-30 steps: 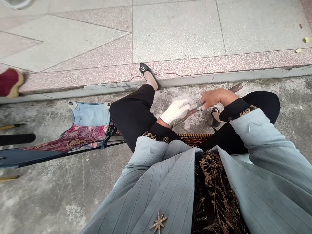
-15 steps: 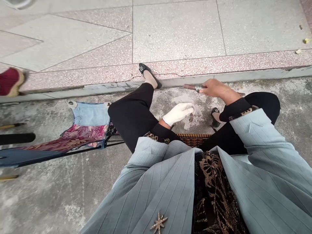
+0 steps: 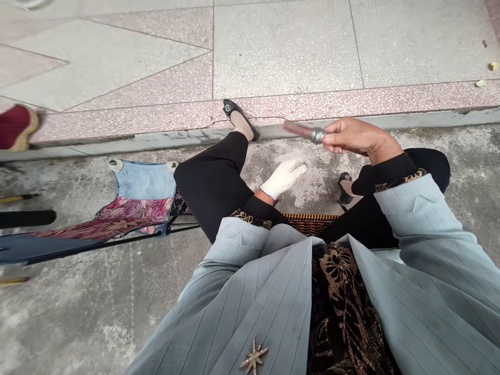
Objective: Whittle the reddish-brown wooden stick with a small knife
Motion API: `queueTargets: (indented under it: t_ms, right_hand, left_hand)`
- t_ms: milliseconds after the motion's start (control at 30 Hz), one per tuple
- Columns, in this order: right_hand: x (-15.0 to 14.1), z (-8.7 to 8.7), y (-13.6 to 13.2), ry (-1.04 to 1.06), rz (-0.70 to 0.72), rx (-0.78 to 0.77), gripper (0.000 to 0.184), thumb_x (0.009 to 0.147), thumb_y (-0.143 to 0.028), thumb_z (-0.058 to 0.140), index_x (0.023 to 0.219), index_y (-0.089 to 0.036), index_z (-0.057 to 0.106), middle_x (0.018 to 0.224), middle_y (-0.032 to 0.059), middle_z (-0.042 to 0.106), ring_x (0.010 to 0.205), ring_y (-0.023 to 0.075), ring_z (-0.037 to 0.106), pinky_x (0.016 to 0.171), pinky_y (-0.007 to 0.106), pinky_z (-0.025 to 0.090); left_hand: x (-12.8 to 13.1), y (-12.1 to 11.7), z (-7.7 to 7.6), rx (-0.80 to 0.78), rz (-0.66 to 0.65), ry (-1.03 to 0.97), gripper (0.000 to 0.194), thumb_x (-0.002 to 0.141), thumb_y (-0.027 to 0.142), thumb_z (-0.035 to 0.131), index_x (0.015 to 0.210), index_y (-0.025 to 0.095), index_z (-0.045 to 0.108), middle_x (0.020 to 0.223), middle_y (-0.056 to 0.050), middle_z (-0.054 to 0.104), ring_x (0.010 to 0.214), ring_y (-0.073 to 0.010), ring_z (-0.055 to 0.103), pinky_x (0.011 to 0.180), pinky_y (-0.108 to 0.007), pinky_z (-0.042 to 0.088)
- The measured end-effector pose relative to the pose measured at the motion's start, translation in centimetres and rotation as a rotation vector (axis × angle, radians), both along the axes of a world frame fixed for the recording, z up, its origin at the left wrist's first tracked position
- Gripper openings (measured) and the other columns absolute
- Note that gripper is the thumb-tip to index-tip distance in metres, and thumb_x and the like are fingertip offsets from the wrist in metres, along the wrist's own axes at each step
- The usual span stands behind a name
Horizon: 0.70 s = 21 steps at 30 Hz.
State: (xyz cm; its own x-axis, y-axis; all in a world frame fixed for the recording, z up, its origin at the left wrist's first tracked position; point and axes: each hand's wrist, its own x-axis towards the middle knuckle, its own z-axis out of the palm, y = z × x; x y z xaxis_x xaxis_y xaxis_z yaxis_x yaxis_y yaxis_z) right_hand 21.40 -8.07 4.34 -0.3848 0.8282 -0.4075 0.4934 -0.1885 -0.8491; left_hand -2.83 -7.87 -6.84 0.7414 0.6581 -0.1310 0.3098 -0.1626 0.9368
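tool [image 3: 302,130] in right hand [image 3: 361,136] — curb edge [image 3: 429,119] just beyond

My left hand [image 3: 282,179] wears a white glove [image 3: 287,174]. In my right hand [image 3: 353,136], the tool [image 3: 299,128] has a reddish-brown shaft and a silver band. My jacket [image 3: 250,297] is pale blue-grey with darker pinstripes, and its cuffs [image 3: 400,180] are black with gold embroidery. Under it, my blouse [image 3: 344,307] is black with a gold leaf pattern. My trousers [image 3: 211,177] are plain black. My shoe [image 3: 234,109] is black with a silver swirl. The basket [image 3: 310,224] is woven in orange and black. Beside me, the cloth [image 3: 144,181] is denim blue above a red floral print. The concrete [image 3: 70,312] is mottled grey; the terrazzo [image 3: 281,47] beyond is pale grey with pink bands.
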Motion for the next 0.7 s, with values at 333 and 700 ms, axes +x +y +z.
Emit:
queueTargets:
  t_ms: [333,700]
  right_hand:
    - [-1.2,-3.3,1.8,-0.857,0.149,0.009,0.035,0.089,-0.044,0.063,0.096,-0.011,0.073,0.089,0.0164,0.069,0.082,0.0259,0.062,0.068,0.035,0.042]
    - [-0.6,0.6,-0.4,0.093,0.283,-0.169,0.041,0.08,-0.058,0.071,0.091,-0.018,0.07,0.068,-0.0023,0.061,0.057,0.0085,0.048,0.057,0.024,0.038]
  left_hand:
    - [-0.7,0.1,1.4,-0.23,-0.02,-0.096,0.034,0.088,0.047,0.056,0.078,0.015,0.062,0.071,-0.001,0.059,0.058,-0.009,0.047,0.057,-0.023,0.038]
    - [-0.8,0.4,0.5,-0.213,0.059,-0.258,0.039,0.089,0.053,0.057,0.083,0.015,0.061,0.074,-0.002,0.06,0.058,-0.009,0.046,0.059,-0.025,0.041]
